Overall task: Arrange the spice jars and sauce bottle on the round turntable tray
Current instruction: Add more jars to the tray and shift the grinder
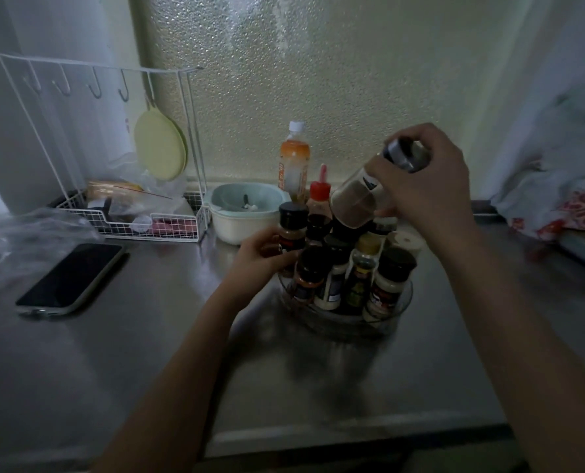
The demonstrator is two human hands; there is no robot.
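A clear round turntable tray (403,302) stands on the steel counter, crowded with several spice jars. My right hand (431,186) is closed around the dark-capped top of a glass pepper jar (356,199), held tilted above the tray's back. My left hand (260,254) grips a black-capped spice jar (293,230) at the tray's left edge. A red-capped sauce bottle (319,199) stands at the tray's back, partly hidden by jars.
An orange drink bottle (294,162) and a pale bowl (243,209) stand behind the tray. A white wire rack (147,227) with a green lid sits at the left, a phone (71,278) lies front left, and plastic bags (557,206) fill the right.
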